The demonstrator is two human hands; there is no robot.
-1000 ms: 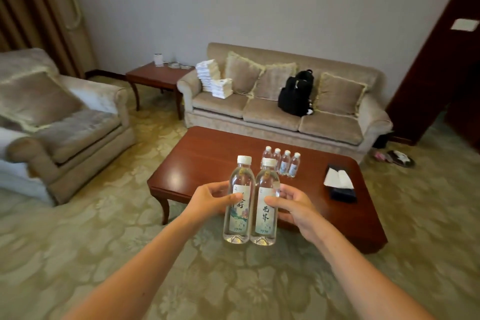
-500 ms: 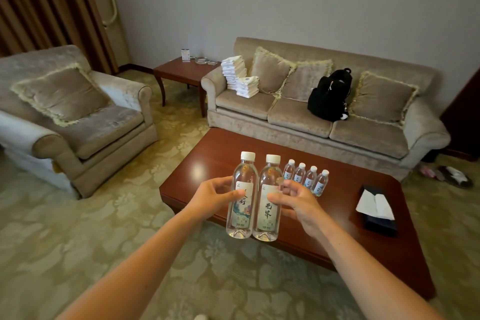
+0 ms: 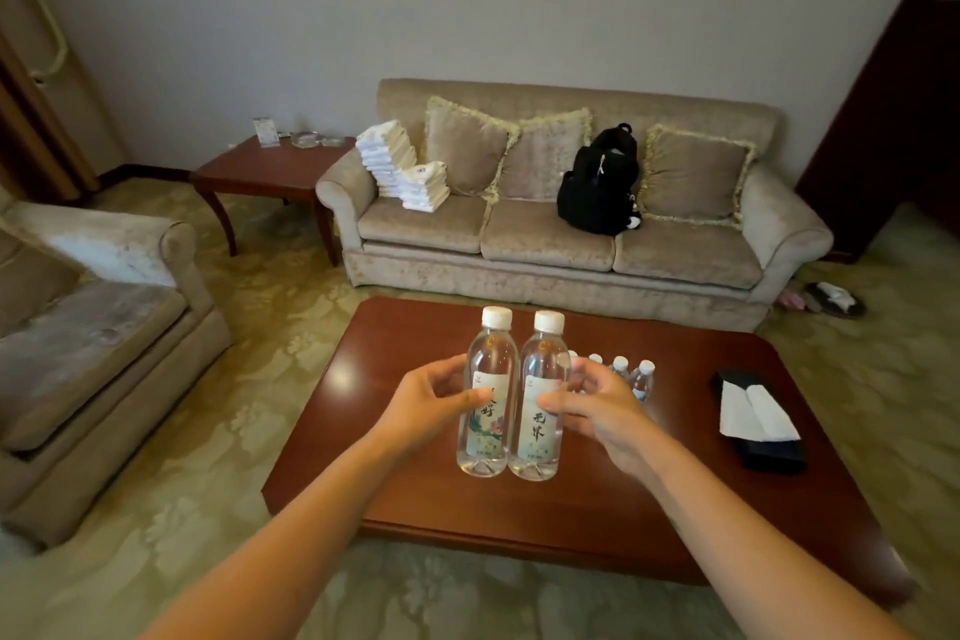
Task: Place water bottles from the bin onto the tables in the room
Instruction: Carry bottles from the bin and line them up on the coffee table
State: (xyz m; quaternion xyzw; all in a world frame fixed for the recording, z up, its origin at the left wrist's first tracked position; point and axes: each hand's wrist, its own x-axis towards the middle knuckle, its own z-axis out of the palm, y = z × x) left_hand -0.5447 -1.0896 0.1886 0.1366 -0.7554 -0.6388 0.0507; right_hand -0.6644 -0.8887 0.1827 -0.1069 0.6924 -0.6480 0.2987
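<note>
The left hand (image 3: 431, 405) curls fingers and thumb round one bottle (image 3: 485, 411) at its label, and the right hand (image 3: 597, 411) grips a second bottle (image 3: 540, 416) likewise. Both are upright, caps up, side by side and touching, over the near half of the coffee table (image 3: 415, 483), whose top lies straight below. A row of small bottles (image 3: 631, 377) stands on it just behind the right hand.

**What Sits on the Tables**

The big brown table (image 3: 519, 515) is low and shiny. A row of small water bottles (image 3: 643, 377) stands on it near the middle. A black tissue box (image 3: 769, 457) lies near its right end, with white paper sticking out. A smaller brown table (image 3: 260, 174) stands in the corner by the sofa (image 3: 545, 244). A little card (image 3: 264, 133) and some glass dishes (image 3: 306, 139) sit at its back edge. Both tables stand on a green flowery carpet (image 3: 234, 431).
</note>
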